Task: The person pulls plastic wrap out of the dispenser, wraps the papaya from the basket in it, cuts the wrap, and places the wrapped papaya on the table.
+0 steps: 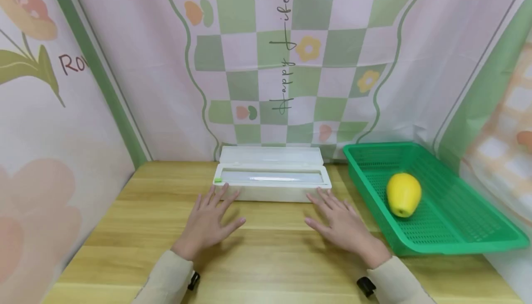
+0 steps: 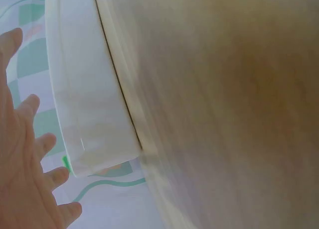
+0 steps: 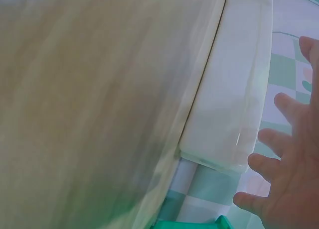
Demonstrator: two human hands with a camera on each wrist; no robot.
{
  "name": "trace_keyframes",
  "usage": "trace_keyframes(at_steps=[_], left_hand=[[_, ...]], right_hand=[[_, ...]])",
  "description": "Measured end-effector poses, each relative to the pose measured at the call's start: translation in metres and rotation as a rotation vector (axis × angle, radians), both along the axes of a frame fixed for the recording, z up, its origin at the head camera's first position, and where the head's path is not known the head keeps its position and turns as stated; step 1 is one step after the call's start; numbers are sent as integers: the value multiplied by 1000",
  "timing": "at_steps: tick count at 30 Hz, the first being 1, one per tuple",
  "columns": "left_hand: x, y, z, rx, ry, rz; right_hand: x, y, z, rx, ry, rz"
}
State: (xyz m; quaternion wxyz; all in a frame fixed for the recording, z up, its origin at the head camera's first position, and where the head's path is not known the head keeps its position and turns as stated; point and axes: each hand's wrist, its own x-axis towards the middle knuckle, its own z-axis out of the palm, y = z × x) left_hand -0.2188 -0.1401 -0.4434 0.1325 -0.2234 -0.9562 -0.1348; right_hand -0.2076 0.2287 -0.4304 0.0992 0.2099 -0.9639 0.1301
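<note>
A long white cling film dispenser [image 1: 272, 193] lies crosswise at the back of the table, its lid [image 1: 271, 155] tipped up against the fabric. Inside the framed opening shows a shiny pale film [image 1: 272, 177], and a small green slider [image 1: 218, 180] sits at the left end. My left hand [image 1: 209, 225], fingers spread, has its fingertips at the dispenser's front left part. Mirroring it at the front right is my right hand [image 1: 342, 225], also with fingers spread. Neither hand grips anything. Both wrist views show the dispenser's smooth front wall [image 2: 92, 89] beside the spread fingers [image 3: 271, 139].
To the right stands a green perforated basket [image 1: 374, 225] holding a yellow fruit [image 1: 403, 195]. Wood-grain table [image 1: 266, 258] surface lies between the forearms. Printed fabric [image 1: 274, 63] hangs close behind the dispenser and on both sides.
</note>
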Motion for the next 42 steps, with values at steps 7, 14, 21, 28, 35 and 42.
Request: trace_keyframes(at_steps=[7,14,21,28,35,42], left_hand=[[-7,-1,2,-14,42,-4],[-19,-3,13,67,128,-20],[-41,-11,25,138,58,37],[-62,-19,31,170,-3,27],[-77,-22,28,225,-65,-14],[-82,-22,28,288,-140,-4]], right_hand=[[-8,-2,3,-129,31,25],[-21,-3,6,-218,147,-1],[-41,0,10,-238,162,-63],[-57,3,12,-317,78,-77],[-69,3,8,-388,82,-40],[-78,2,3,-425,86,-25]])
